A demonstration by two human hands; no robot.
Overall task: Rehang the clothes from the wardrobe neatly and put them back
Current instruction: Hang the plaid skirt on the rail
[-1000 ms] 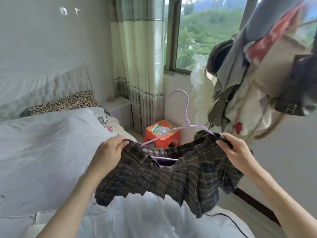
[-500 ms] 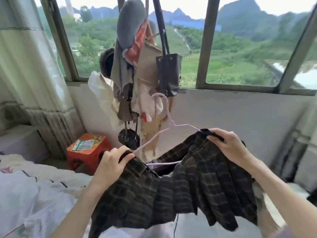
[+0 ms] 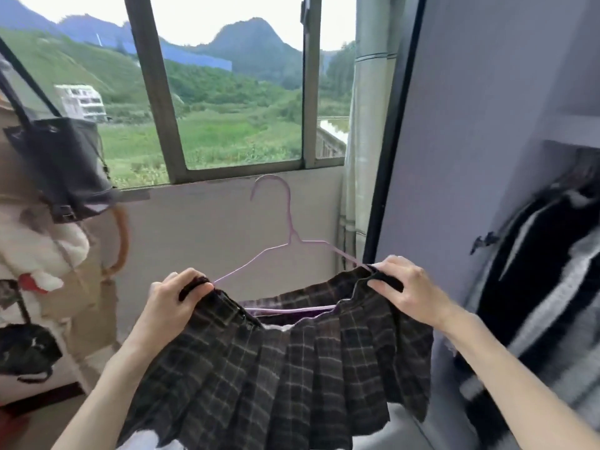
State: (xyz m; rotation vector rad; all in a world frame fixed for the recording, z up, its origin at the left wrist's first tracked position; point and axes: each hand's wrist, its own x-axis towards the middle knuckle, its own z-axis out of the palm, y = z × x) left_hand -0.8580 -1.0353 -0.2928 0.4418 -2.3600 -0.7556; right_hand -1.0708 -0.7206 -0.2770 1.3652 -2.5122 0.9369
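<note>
Centre frame, both hands were up: the left hand point(image 3: 168, 300) pinched the waistband of the plaid skirt point(image 3: 279, 362) at its left end, and the right hand point(image 3: 412, 287) gripped the other end, fingers curled over. The skirt hung on a purple hanger point(image 3: 289, 235), hook upright below the window point(image 3: 227, 92). Dark clothes point(image 3: 532, 287) hung in the wardrobe point(image 3: 454, 125) at right, a black bag point(image 3: 58, 164) at left.

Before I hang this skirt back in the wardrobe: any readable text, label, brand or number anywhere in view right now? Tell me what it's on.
None can be read.
Plaid skirt: no tag or label showing; left hand and right hand grip its waistband.
Purple hanger: bare wire, no marking.
Black bag: no legible brand.
Hung clothes in the wardrobe: too blurred to tell.
</note>
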